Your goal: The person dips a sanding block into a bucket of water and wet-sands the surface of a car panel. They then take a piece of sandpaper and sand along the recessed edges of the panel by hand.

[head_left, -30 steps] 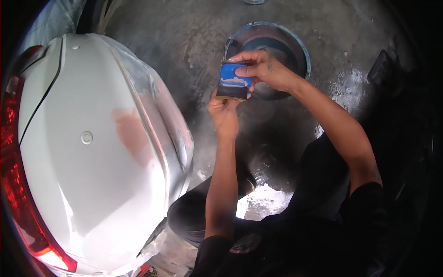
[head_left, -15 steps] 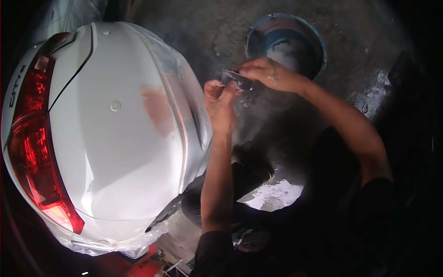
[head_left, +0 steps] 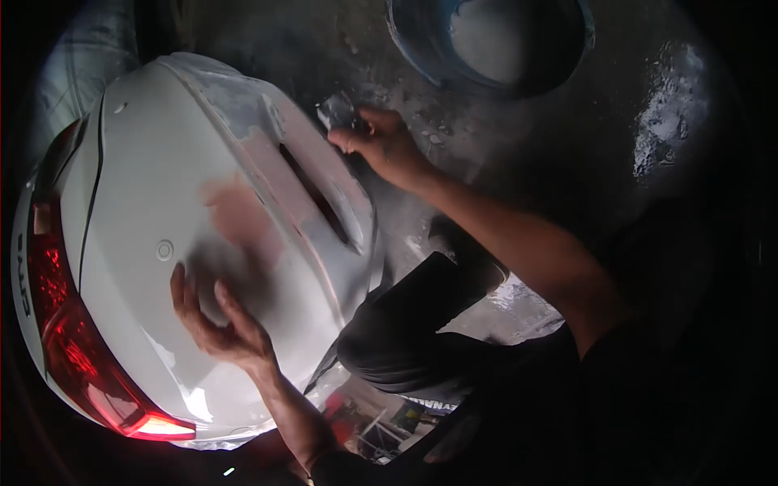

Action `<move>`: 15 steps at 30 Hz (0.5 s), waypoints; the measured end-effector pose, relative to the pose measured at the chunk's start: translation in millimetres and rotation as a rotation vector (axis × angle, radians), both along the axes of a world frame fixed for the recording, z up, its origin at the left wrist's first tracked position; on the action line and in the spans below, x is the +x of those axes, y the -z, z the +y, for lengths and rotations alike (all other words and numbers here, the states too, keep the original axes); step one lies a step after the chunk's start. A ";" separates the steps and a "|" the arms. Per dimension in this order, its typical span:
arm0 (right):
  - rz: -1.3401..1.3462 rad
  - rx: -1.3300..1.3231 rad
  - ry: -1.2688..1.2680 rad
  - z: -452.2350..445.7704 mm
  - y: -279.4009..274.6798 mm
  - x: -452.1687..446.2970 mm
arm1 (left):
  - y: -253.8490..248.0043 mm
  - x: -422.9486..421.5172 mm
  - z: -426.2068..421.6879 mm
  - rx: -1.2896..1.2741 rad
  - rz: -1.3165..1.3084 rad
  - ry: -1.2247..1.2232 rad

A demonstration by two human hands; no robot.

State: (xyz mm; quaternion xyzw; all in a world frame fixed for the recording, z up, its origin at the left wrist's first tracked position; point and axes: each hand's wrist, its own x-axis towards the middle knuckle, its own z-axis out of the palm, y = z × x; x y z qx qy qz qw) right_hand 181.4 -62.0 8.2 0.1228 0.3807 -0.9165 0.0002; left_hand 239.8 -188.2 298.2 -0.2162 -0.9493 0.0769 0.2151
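Note:
A white car bumper (head_left: 146,202) fills the left side, with a reddish-pink patch (head_left: 239,215) on it. Over the bumper, below that patch, is my left hand (head_left: 231,328), fingers spread and holding nothing. I cannot tell whether its fingertips touch the paint. My right hand (head_left: 389,150) is beyond the bumper's outer edge, its fingers closed on a dark, dust-whitened piece of sandpaper (head_left: 336,112). Pinkish and grey dull areas (head_left: 279,174) surround a dark slot near that edge.
A large blue tub (head_left: 429,69) with whitish content stands on the dark floor at the top. Red tail light (head_left: 89,356) runs along the left. My bent knee (head_left: 381,340) is close to the bumper. White splashes (head_left: 668,113) mark the floor at right.
My left hand has let go of the sandpaper and moved down-left over the bumper. My right hand has carried the sandpaper left towards the bumper's edge. The view has shifted.

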 end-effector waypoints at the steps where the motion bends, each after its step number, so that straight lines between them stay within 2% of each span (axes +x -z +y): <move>1: -0.014 -0.101 -0.049 -19.6 -4.5 21.6 | -20.7 12.0 -18.6 -0.318 0.061 0.066; 3: -0.040 -0.241 -0.069 -66.2 -1.8 52.4 | -39.0 38.5 -44.0 -0.655 0.109 0.085; 5: -0.109 -0.318 -0.091 -68.1 -12.8 62.8 | -47.5 56.6 -59.3 -0.740 0.127 0.029; 6: -0.131 -0.321 -0.091 -64.7 -13.3 59.5 | -54.4 57.7 -70.9 -0.799 0.115 0.084; 8: -0.134 -0.424 -0.073 -52.1 -16.8 43.9 | -57.2 59.5 -90.9 -1.023 0.221 0.016; 10: -0.126 -0.524 -0.055 -52.1 -19.1 33.1 | -52.2 50.6 -93.5 -1.092 0.229 0.039; 12: -0.138 -0.293 -0.161 -57.8 -21.2 27.9 | -50.3 50.6 -91.8 -1.144 0.246 0.028; 13: -0.132 -0.384 -0.099 -74.5 -22.0 26.3 | -50.6 52.2 -90.6 -1.162 0.252 0.003; 15: -0.119 -0.332 -0.135 -74.2 -29.5 27.4 | -49.7 54.6 -92.2 -1.165 0.249 -0.008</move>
